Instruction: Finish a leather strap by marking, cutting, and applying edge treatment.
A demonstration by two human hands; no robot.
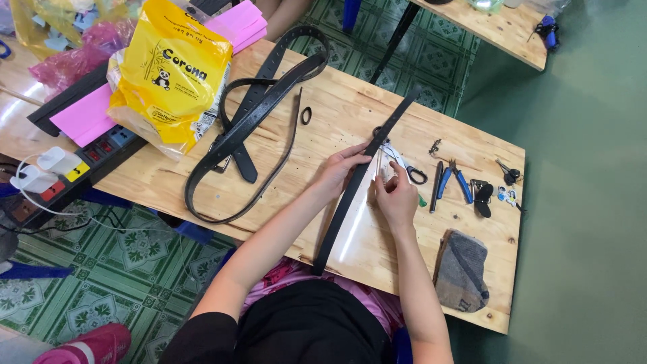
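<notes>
A long black belt strap (350, 195) lies straight across the wooden table (337, 114), running from the near edge toward the far side. My left hand (337, 172) presses on the strap near its middle, fingers spread over it. Just right of the strap, my right hand (396, 194) has its fingers pinched at a small pale item on the table; what it pinches is too small to tell. A pair of black-handled scissors (408, 168) lies just beyond my right hand.
More black belts (259, 108) lie looped at the left, with a small black loop (306, 115) beside them. A yellow plastic bag (168, 74), pink paper (87, 114) and a power strip (81, 168) sit at far left. Blue-handled pliers (461, 182), small tools and a grey cloth pouch (464, 269) are at the right.
</notes>
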